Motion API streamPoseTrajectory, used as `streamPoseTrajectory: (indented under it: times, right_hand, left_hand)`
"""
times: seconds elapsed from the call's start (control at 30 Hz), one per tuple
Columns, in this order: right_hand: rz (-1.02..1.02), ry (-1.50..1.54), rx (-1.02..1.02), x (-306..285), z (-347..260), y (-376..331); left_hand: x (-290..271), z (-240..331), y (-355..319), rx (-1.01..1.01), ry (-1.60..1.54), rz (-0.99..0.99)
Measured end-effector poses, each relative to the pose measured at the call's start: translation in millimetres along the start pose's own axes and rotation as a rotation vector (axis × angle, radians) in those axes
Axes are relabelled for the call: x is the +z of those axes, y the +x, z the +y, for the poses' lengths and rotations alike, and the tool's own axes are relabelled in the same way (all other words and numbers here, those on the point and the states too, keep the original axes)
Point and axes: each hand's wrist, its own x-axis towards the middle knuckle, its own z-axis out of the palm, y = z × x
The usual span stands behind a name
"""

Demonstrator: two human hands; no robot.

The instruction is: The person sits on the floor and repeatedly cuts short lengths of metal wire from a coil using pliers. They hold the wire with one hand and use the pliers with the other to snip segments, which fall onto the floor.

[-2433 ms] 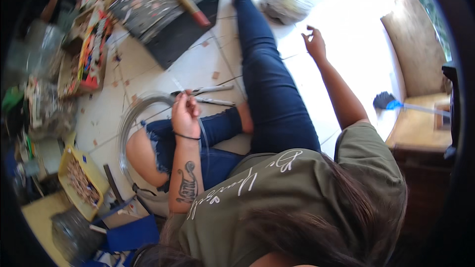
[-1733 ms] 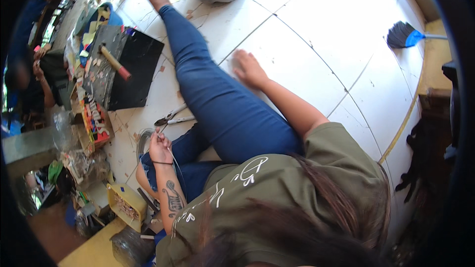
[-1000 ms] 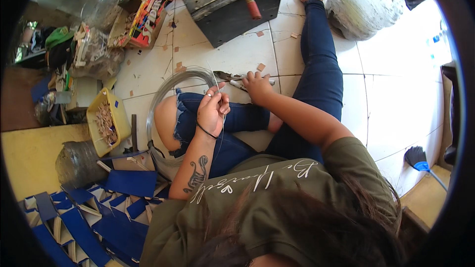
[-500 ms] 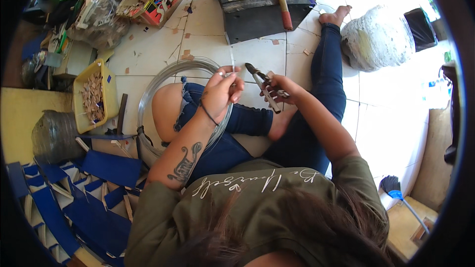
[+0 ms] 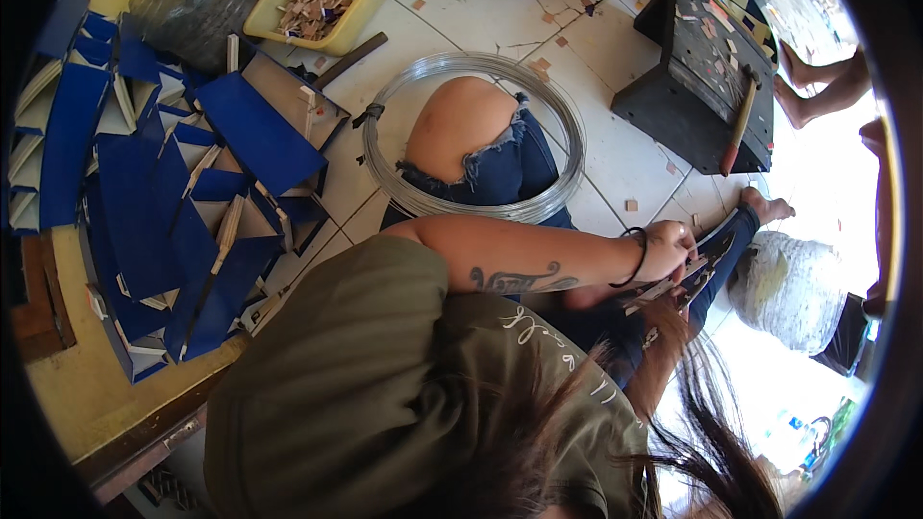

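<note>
My left hand (image 5: 665, 250), with a dark band at its wrist, is closed with the fingertips pinched. A thin pale length of wire (image 5: 716, 229) seems to run out from its fingers. Just below it, my right hand (image 5: 661, 319) grips a pair of pliers (image 5: 708, 267), partly covered by the left hand and strands of hair. Both hands are close together over my outstretched right leg. A coil of silvery wire (image 5: 575, 135) lies around my bent left knee, tied with a dark strip at its left side.
Blue-covered box pieces (image 5: 260, 125) pile up at the left. A yellow basin (image 5: 361, 31) holds small wooden chips. Right of centre stands a black block (image 5: 692, 67) with a hammer (image 5: 742, 120) on it. Another person's feet (image 5: 793, 86) show at far right, above a wrapped bundle (image 5: 788, 288).
The view has swung to the left, so things sit further right. My left hand has come across to the pliers in my right hand, and the two hands now overlap.
</note>
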Motion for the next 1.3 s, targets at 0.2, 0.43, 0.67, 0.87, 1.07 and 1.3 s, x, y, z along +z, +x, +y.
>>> streamPoseTrajectory:
  times: [0.2,0.43,0.67,0.87,1.07,1.3]
  right_hand:
    - [-0.063,-0.368,0.079,8,-5,-3]
    - [-0.209,-1.673,-0.301,18,36,92]
    - [-0.088,-1.880,-0.313,6,78,137]
    - [0.041,-1.542,-0.554,27,67,144]
    - [-0.233,-1.051,0.239,107,50,170]
    - [-0.110,-1.061,0.107,119,43,213]
  left_hand:
    - [-32,7,-31,-0.027,0.003,0.015]
    - [-60,72,-142,-0.025,0.312,-0.072]
    - [-60,130,-251,-0.080,0.906,0.228]
    - [-65,130,-271,0.073,0.902,0.296]
    - [-60,128,-273,0.159,0.971,0.251]
    - [-79,131,-316,0.181,1.046,0.028]
